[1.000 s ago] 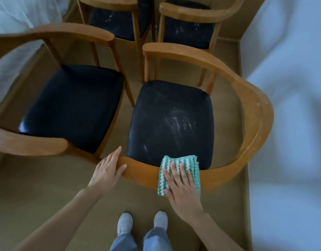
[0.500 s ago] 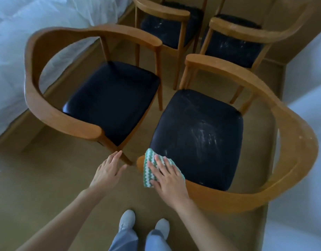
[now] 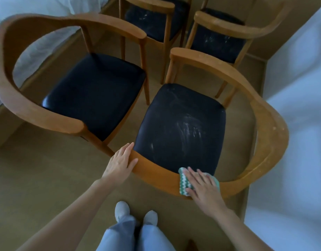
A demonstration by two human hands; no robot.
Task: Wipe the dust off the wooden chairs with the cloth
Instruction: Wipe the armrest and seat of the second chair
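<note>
Right hand [image 3: 204, 189] flat, fingers spread, pressing green-and-white zigzag cloth [image 3: 183, 184] onto the curved back rail [image 3: 156, 172] of the near right wooden chair [image 3: 264, 124], right of the rail's middle. Left hand [image 3: 120, 163] rests on the rail's left end, fingers straight, thumb against its near face. Black seat [image 3: 181, 127] shows pale dust streaks. Near left chair [image 3: 29, 109] stands just beside.

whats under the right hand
A green-and-white cloth, pressed flat on the wooden rail of the near chair. Only its left edge and a far corner show; the right hand covers the rest, and the wood beneath the cloth is hidden.
</note>
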